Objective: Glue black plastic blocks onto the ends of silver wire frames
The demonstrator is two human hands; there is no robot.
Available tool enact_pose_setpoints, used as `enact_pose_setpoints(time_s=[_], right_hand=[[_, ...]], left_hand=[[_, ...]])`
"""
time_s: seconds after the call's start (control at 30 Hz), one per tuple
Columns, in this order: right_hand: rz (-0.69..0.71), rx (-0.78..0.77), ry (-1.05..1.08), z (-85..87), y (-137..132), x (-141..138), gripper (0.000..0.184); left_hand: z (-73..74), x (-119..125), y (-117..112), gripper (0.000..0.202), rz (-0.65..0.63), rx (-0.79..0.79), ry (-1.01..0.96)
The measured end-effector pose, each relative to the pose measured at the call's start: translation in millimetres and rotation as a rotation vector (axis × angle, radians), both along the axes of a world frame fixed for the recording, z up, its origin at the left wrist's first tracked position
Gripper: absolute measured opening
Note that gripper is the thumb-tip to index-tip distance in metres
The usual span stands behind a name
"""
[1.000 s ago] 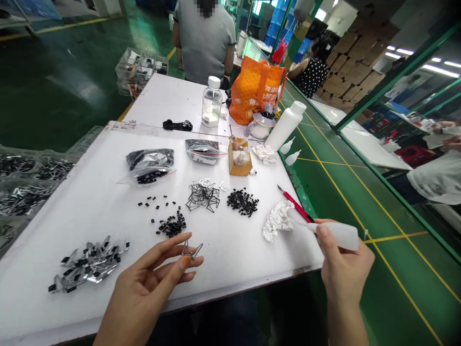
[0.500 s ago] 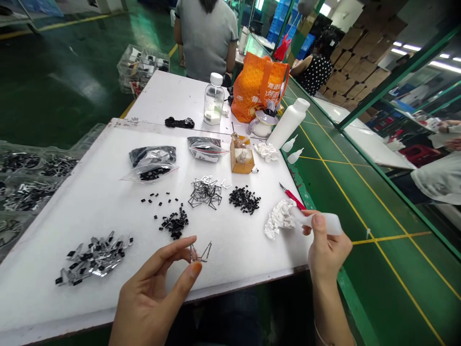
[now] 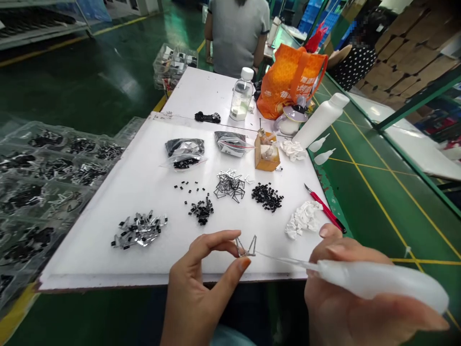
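Between thumb and forefinger, my left hand (image 3: 201,278) pinches a small bent metal wire frame (image 3: 248,247) above the table's front edge. My right hand (image 3: 345,298) is closed around a white squeeze bottle (image 3: 378,278) with a long thin nozzle. The nozzle's tip points left and lies close to the wire frame; whether they touch I cannot tell. Beyond the hands lie a pile of similar wire frames (image 3: 230,186), two piles of small black pieces (image 3: 267,197), and a heap of metal pieces with black ends (image 3: 139,229).
A red craft knife (image 3: 327,211) lies beside crumpled white tissue (image 3: 304,218) at the right edge. Farther back are plastic bags of parts (image 3: 185,150), a small yellow box (image 3: 266,161), a tall white bottle (image 3: 322,120) and an orange bag (image 3: 288,84). Clear trays (image 3: 32,168) stand left.
My right hand has lifted the squeeze bottle off the crumpled tissue and turned its nozzle to the wire frame. My left hand keeps its pinch. The view has shifted left.
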State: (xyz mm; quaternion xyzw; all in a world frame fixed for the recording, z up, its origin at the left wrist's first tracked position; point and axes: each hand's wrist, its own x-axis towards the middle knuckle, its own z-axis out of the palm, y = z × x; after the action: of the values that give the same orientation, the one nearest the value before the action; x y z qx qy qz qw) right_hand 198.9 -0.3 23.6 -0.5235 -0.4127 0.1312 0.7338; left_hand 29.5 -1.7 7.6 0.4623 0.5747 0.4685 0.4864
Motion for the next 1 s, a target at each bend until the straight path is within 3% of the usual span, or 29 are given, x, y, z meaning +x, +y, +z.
enact_pose_setpoints(time_s=[0.23, 1.0], right_hand=[[0.053, -0.112, 0.085, -0.9, -5.2, -22.9, 0.045], [0.001, -0.105, 0.147, -8.0, -7.8, -21.1, 0.047]], left_hand=[[13.8, 0.6, -2.2, 0.021, 0.03, 0.105, 0.04], [13.1, 1.4, -0.8, 0.028, -0.029, 0.089, -0.023]])
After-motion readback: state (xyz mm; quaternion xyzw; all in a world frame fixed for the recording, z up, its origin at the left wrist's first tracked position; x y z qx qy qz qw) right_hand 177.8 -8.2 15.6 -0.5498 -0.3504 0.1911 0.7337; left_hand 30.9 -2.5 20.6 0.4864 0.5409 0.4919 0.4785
